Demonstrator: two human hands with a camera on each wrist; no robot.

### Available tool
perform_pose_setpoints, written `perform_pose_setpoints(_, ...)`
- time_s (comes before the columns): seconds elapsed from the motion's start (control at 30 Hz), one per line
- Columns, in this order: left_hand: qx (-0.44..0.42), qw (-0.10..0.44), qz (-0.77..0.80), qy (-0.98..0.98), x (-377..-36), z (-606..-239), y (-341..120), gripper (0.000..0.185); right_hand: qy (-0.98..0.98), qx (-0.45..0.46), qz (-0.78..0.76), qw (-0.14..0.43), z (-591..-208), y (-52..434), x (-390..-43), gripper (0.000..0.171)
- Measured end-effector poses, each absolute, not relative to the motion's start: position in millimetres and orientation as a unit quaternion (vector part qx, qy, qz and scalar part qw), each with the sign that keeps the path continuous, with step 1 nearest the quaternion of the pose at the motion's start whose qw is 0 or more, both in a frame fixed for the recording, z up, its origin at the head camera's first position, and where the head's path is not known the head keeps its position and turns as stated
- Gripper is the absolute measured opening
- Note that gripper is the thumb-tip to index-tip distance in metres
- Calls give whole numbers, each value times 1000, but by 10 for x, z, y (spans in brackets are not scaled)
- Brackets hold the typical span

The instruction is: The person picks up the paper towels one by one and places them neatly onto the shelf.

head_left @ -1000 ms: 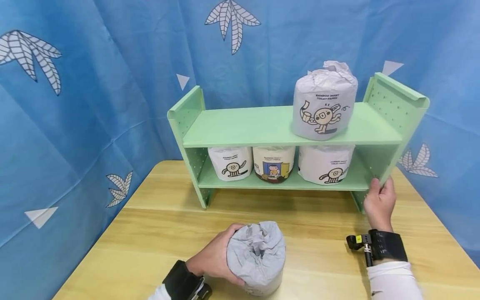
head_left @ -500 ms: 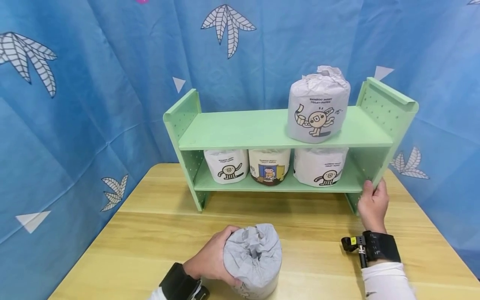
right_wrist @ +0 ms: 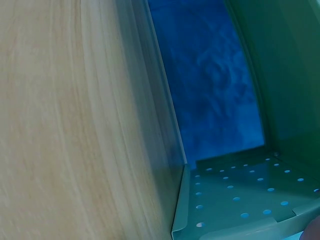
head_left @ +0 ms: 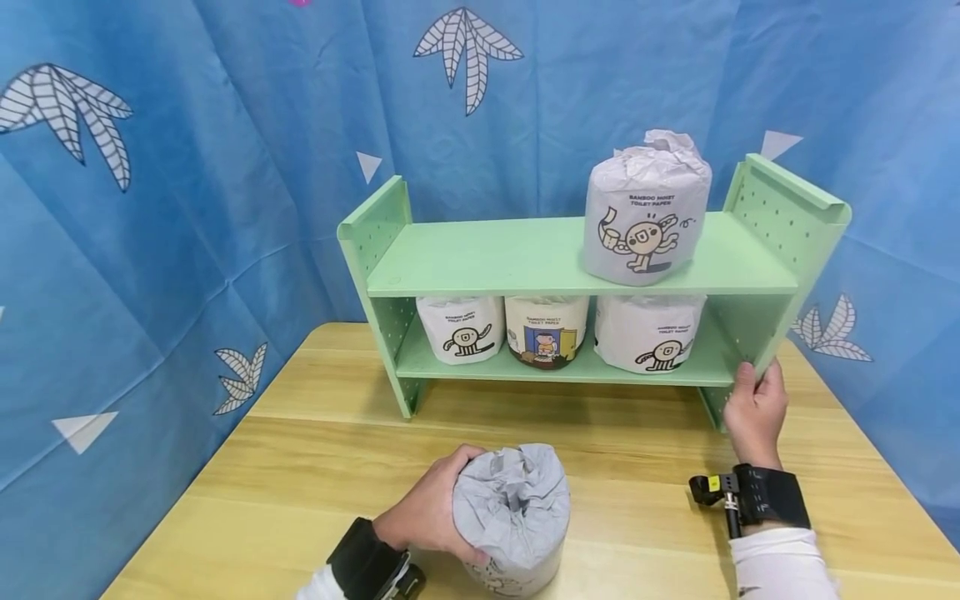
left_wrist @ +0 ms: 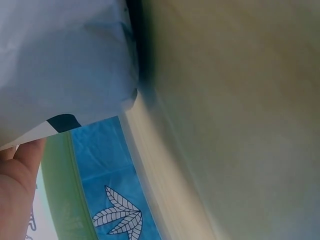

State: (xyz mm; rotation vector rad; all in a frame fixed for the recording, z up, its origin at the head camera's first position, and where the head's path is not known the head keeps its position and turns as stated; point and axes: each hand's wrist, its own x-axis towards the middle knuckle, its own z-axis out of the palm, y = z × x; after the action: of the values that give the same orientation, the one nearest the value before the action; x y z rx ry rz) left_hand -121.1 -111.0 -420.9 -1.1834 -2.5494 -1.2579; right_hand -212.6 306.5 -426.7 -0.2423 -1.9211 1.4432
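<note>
A paper-wrapped toilet roll (head_left: 517, 508) with a crumpled, tucked top stands near the front of the table. My left hand (head_left: 435, 510) grips it from the left, thumb on the near side. In the left wrist view the roll's wrapper (left_wrist: 70, 60) fills the upper left, with fingers (left_wrist: 22, 182) along its edge. My right hand (head_left: 757, 417) holds the front edge of a green two-tier shelf's (head_left: 480, 254) right side panel, low down. The right wrist view shows that panel's perforated lower part (right_wrist: 240, 195) and a fingertip (right_wrist: 312, 231) at its edge.
On the shelf's upper tier, toward the right, stands a wrapped toilet roll (head_left: 647, 212). The lower tier holds a white roll (head_left: 461, 331), a cream roll (head_left: 547, 332) and another white roll (head_left: 648, 333). A blue patterned curtain (head_left: 285, 167) hangs behind the wooden table (head_left: 315, 450).
The head view has shifted slightly. A little more of the held roll's printed drawing shows below my left thumb. My right hand stays at the shelf panel.
</note>
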Motion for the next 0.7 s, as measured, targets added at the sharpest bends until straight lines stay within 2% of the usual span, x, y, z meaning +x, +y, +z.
perform_pose_setpoints(0.7, -349, 58, -434, -829, -1233, -4033, -1022, 99, -742, -81, 564, 354, -4265, 3067, -2116, 42)
